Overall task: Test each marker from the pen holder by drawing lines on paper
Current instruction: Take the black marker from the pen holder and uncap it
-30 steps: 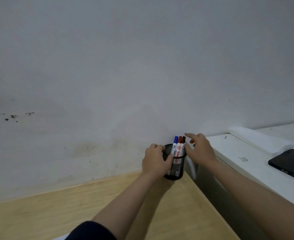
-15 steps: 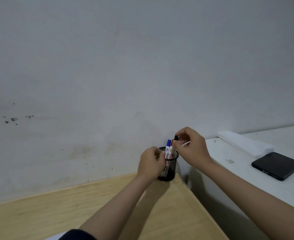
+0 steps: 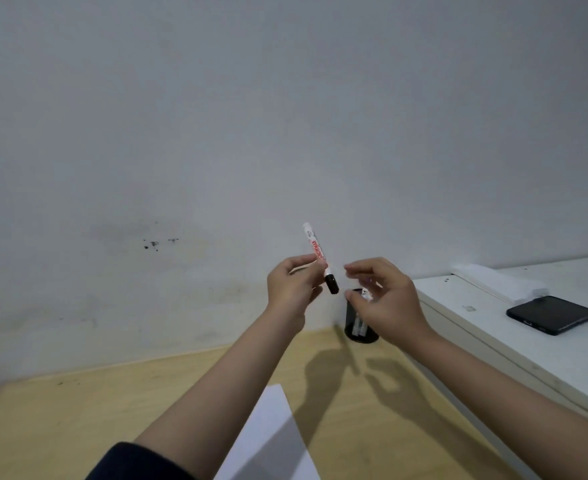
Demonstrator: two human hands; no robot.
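Wide open wooden worktop (image 3: 78, 420) on the left, nothing standing there, easy passage for hands. Paper (image 3: 268, 441) lies flat near the front edge, no bar to a pass above it. Far right corner is tight: the pen holder (image 3: 354, 323) stands against the wall (image 3: 285, 116), with the raised white shelf (image 3: 493, 341) just beside it blocking the right flank. The right hand (image 3: 386, 299) hovers in front of the holder, covering its mouth. A phone (image 3: 552, 315) occupies the shelf top.
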